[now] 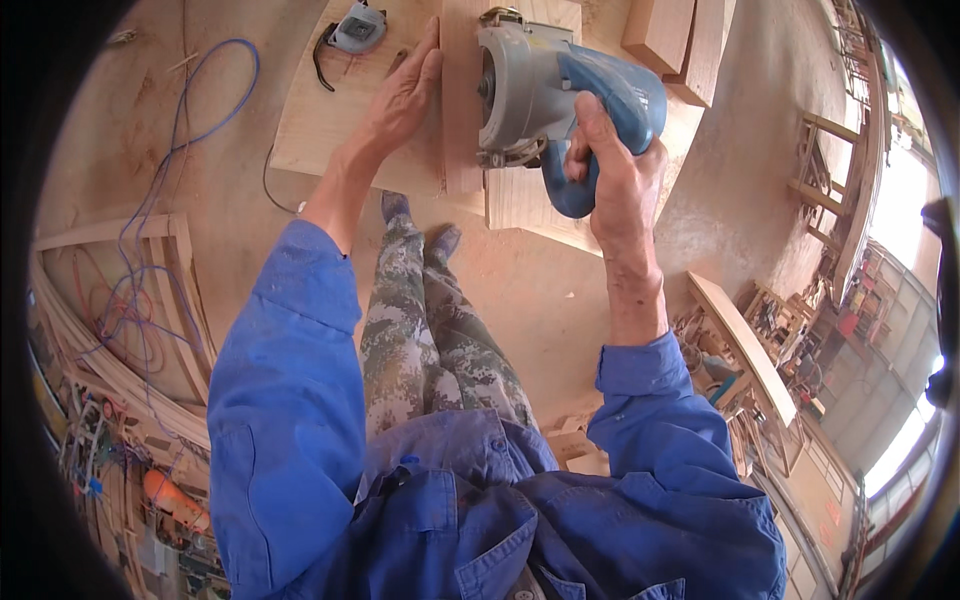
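Note:
My right hand (625, 170) is wrapped round the blue loop handle of a handheld power tool (530, 90). Its grey metal body lies on its side, its flat left end close against a long reddish-brown wood piece (462, 110); its exact kind is unclear. My left hand (405, 95) lies along the left side of that wood piece, fingers stretched out and pointing away from me. Left of this hand, a grey tape measure (358, 28) with a black strap rests on a pale wood board (315, 130).
Two reddish wood blocks (665, 35) sit at the far right of the work surface. A blue cable (165, 165) loops over the floor at left, beside wooden frames (175, 260). Planks and scrap wood (745, 345) are piled at right. My legs (420, 320) stand below the work.

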Demonstrator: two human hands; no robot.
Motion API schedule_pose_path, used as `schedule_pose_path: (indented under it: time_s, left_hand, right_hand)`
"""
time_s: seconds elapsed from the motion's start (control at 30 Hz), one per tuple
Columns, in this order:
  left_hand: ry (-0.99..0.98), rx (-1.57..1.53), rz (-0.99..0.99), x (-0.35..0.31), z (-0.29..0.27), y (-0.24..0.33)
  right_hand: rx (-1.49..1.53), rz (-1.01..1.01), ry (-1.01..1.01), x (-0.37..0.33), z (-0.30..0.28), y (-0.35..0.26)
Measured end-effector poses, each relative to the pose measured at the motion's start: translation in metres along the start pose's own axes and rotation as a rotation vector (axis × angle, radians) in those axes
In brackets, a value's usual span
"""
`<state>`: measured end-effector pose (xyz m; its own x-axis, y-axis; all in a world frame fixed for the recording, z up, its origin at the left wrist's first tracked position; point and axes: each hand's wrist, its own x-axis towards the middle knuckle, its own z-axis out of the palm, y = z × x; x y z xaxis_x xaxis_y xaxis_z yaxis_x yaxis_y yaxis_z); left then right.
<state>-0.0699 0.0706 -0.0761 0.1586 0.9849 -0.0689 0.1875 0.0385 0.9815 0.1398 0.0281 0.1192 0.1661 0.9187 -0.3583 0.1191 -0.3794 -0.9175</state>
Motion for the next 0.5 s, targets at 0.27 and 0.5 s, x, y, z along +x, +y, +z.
schedule_pose_path:
  time_s: [0.27, 0.5]
  left_hand:
    - [-0.051, -0.215, -0.037, 0.0, 0.004, 0.0]
    - [-0.019, 0.027, 0.045, 0.003, 0.0, 0.009]
  right_hand:
    - [0.002, -0.022, 0.02, 0.002, 0.0, 0.002]
    - [-0.034, -0.053, 0.011, 0.006, -0.002, 0.004]
